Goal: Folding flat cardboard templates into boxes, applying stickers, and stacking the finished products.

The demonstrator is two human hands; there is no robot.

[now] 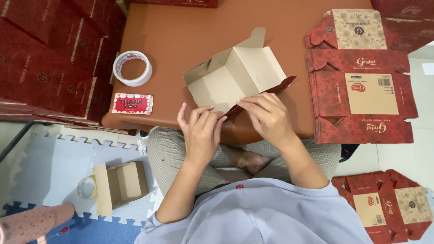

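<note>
Box: half-folded brown cardboard box with red outside (235, 74), lying just beyond both hands' fingers on the brown bench (181, 31)
Flap: red edge runs left-right
Left hand (201, 131): fingers pinching flap
Right hand (266, 115): fingers pinching flap, equally near

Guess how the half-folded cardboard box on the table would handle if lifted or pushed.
The half-folded box is probably light: thin card, apparently empty inside. Likely floppy, since its flaps stand loose and both the left hand and right hand pinch one edge. It would probably slide on the smooth brown table.

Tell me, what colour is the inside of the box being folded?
Plain tan-brown; the box shows dark red only outside, clearest in the head view.
</note>
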